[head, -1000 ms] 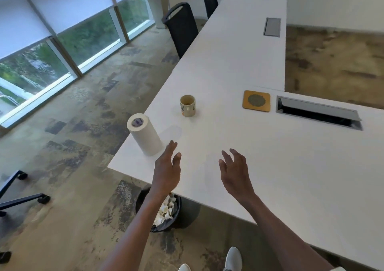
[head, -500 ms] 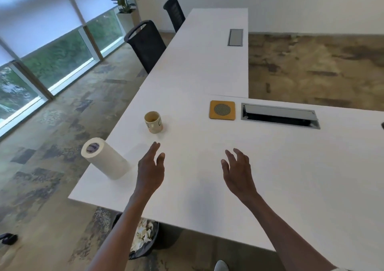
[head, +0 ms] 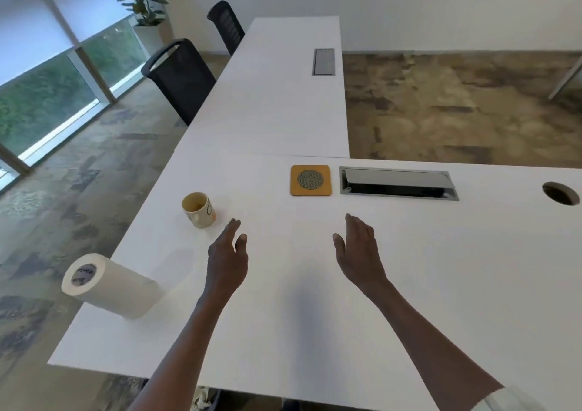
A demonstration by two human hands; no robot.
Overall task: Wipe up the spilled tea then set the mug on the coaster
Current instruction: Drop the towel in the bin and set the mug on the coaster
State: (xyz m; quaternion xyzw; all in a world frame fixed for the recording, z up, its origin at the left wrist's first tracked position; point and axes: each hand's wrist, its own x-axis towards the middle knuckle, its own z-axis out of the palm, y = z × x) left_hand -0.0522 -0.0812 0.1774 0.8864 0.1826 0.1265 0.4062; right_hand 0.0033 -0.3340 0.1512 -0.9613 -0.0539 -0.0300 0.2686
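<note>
Both hands (head: 227,261) nearer mug (head: 199,209) than before, fingers (head: 359,226) spread, empty; lettering unreadable.

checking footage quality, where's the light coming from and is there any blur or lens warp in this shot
Head view: daylight enters from the windows on the left; soft shadows fall on the table near the left hand and right hand. Wide-angle distortion makes the paper towel roll lean outward. The edges look slightly soft.
</note>
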